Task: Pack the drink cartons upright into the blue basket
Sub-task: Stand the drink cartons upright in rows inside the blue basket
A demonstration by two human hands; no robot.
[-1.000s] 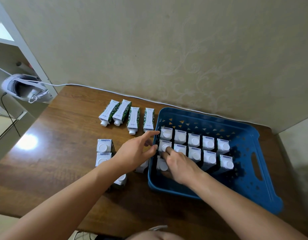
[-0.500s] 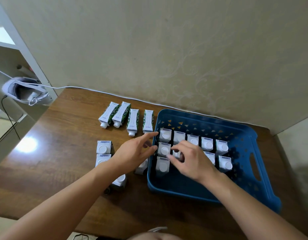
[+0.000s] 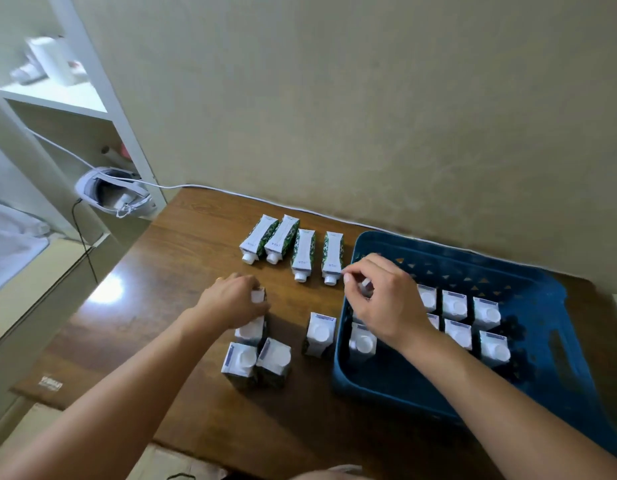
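Observation:
The blue basket [image 3: 386,386] stands on the right of the wooden table with several white-topped drink cartons [image 3: 454,304] upright inside. My right hand [image 3: 383,303] hovers over the basket's left side, its fingers curled round the top of a carton [image 3: 365,285] there. My left hand [image 3: 232,301] grips an upright carton [image 3: 259,294] on the table left of the basket. More upright cartons [image 3: 320,332] stand beside and in front of it. Several green-and-white cartons [image 3: 303,252] lie flat near the wall.
A white headset [image 3: 109,195] sits on a shelf unit at the far left, with a white cable [image 3: 203,187] running along the wall. The wall is close behind the basket. The table's front edge is near my forearms.
My left hand moved left from the basket's rim and took hold of an upright carton on the table. My right hand rose from the basket's front rows to its far-left corner. The camera tilted up.

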